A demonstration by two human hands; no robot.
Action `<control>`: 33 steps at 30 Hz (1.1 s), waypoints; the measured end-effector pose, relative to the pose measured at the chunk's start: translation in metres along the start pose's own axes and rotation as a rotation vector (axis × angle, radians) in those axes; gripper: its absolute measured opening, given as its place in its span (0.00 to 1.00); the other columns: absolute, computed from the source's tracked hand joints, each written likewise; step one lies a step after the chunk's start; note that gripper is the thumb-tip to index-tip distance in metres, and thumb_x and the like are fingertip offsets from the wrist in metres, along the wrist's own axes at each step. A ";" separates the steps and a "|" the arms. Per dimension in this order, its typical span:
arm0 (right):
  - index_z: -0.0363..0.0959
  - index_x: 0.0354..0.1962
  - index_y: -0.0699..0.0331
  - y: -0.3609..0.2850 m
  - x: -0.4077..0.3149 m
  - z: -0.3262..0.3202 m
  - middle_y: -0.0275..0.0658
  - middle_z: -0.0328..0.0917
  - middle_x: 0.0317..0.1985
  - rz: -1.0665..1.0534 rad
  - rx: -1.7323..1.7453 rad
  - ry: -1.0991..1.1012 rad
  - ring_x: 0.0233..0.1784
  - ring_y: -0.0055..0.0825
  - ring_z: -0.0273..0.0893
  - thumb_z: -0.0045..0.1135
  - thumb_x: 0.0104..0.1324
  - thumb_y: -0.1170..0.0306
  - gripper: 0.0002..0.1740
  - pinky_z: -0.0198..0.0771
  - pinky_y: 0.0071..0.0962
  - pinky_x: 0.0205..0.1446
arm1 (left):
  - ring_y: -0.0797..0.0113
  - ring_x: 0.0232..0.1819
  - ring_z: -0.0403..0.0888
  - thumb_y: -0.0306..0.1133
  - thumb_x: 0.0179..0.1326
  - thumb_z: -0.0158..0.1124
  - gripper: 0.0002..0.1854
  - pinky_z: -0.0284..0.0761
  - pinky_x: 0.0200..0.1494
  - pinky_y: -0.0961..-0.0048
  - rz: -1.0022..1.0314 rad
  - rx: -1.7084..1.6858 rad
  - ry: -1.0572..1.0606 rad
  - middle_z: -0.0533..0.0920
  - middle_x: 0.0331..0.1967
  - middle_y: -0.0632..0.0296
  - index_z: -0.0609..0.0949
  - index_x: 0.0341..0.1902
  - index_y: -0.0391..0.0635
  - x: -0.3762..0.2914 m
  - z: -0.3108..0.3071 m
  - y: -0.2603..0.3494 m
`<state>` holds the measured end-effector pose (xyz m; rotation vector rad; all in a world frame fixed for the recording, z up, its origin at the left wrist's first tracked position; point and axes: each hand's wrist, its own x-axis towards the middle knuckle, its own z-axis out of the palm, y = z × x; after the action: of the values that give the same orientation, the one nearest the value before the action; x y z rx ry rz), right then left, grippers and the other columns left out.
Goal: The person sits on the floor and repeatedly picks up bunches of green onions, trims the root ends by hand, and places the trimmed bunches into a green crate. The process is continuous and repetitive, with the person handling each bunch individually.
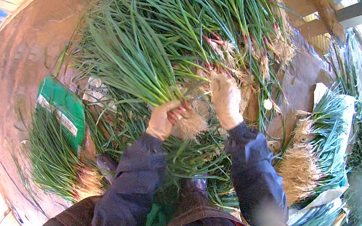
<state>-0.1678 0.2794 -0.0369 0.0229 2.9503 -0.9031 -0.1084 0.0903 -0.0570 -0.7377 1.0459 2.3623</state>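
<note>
My left hand (164, 119) grips a bunch of spring onions (150, 82) by its reddish stem bases. The bunch's green leaves fan up and to the left, and its pale roots (191, 124) hang out on the right side of the fist. My right hand (226, 101), a little blurred, is at the near edge of a big heap of loose spring onions (169, 13). Its fingers are curled beside a green stalk and some roots; whether they hold a stalk cannot be made out. More onion leaves (191, 155) lie beneath both wrists.
Bunched onions (54, 152) lie on a green printed sheet (64, 107) at lower left. At right, a row of bunches (329, 139) has roots facing me. The brown ground (22, 67) runs along a wall at left. A beam (360, 14) stands at upper right.
</note>
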 end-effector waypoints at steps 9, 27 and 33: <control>0.75 0.38 0.59 -0.024 -0.011 0.006 0.44 0.77 0.30 -0.020 -0.030 0.062 0.31 0.40 0.77 0.57 0.55 0.65 0.13 0.70 0.35 0.35 | 0.69 0.32 0.76 0.28 0.53 0.53 0.16 0.71 0.37 0.81 0.121 -0.020 0.017 0.80 0.33 0.53 0.76 0.43 0.32 -0.057 -0.015 -0.001; 0.68 0.47 0.62 -0.079 -0.081 0.055 0.34 0.73 0.40 0.621 1.571 -0.522 0.40 0.22 0.70 0.45 0.68 0.65 0.14 0.66 0.24 0.47 | 0.68 0.31 0.78 0.25 0.55 0.55 0.15 0.74 0.40 0.76 -0.073 -0.060 0.052 0.81 0.35 0.57 0.76 0.47 0.34 -0.088 -0.040 -0.026; 0.70 0.43 0.59 -0.074 -0.089 0.073 0.25 0.70 0.23 0.939 2.018 -0.460 0.23 0.15 0.67 0.42 0.69 0.63 0.12 0.64 0.15 0.25 | 0.67 0.26 0.78 0.29 0.57 0.56 0.11 0.75 0.33 0.76 -0.126 -0.062 0.087 0.80 0.27 0.58 0.77 0.41 0.35 -0.094 -0.048 -0.027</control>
<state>-0.0776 0.1778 -0.0511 0.8802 0.4233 -2.3566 -0.0082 0.0528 -0.0396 -0.9090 0.9359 2.2815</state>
